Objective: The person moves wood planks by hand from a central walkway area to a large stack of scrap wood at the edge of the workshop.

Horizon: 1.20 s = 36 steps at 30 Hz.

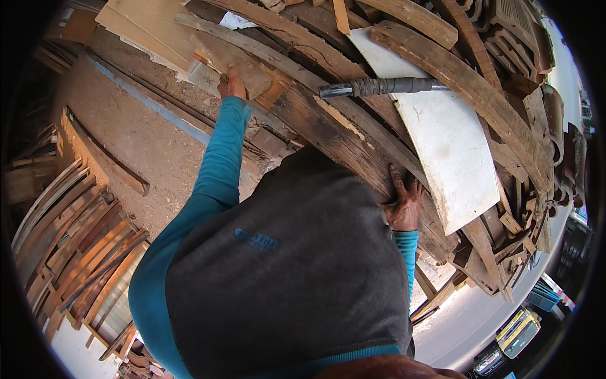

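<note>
A long, weathered wooden plank [334,134] lies slantwise in front of my body, dark brown along its middle. My left hand [232,83] is closed on the near edge of its paler far-left end; the undersides of those fingers are hidden. Toward the plank's right end, my right hand [404,203] presses down with its fingers spread, holding nothing. Just beyond the plank, a dark metal rod or pipe [385,86] with a wrapped, ridged middle rests across a white sheet [445,142] and neighbouring boards.
Old beams [467,95] and boards pile up at the far right, with stacked roof tiles [514,31] behind. Flat pale boards [148,28] lie at the far left. Many timber strips [88,252] lean together at left. Vehicles [519,333] stand by the road at lower right.
</note>
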Tool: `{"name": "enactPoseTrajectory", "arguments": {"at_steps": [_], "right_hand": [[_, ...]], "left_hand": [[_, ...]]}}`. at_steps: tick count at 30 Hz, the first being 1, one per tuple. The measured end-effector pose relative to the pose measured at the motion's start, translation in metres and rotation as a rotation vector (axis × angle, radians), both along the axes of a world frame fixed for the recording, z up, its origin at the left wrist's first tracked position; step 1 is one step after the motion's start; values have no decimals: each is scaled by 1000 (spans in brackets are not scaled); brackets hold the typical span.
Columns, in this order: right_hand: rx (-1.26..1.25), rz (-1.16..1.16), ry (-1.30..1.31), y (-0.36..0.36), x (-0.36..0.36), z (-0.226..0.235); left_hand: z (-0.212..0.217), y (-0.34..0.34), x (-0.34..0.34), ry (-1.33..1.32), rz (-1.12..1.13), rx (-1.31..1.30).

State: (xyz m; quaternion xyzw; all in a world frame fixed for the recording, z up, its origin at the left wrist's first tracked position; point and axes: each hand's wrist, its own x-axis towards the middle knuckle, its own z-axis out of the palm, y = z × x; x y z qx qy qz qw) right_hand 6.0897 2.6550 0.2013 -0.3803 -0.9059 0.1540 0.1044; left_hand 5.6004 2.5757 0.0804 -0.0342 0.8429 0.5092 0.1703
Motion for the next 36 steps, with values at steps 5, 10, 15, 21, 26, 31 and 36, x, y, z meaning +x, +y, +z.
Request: {"name": "enactPoseTrajectory", "arguments": {"at_steps": [5, 10, 15, 21, 26, 31, 36], "right_hand": [[21, -31, -4, -5, 5, -8], [222, -121, -55, -22, 15, -20], [188, -184, -141, -26, 22, -30], [15, -191, -71, -24, 32, -30], [235, -330, 122, -43, 66, -29], [413, -968, 459, -79, 138, -44], [580, -1510, 705, -62, 186, -76]], "left_hand": [[5, -8, -3, -6, -218, -207], [-1, 7, 41, -28, 13, 134], [-20, 36, 50, 129, 149, 386], [-14, 19, 69, -91, 69, 758], [2, 20, 86, -103, -71, 558], [-7, 11, 106, -115, 15, 663], [-5, 20, 148, -82, 52, 527]]}}
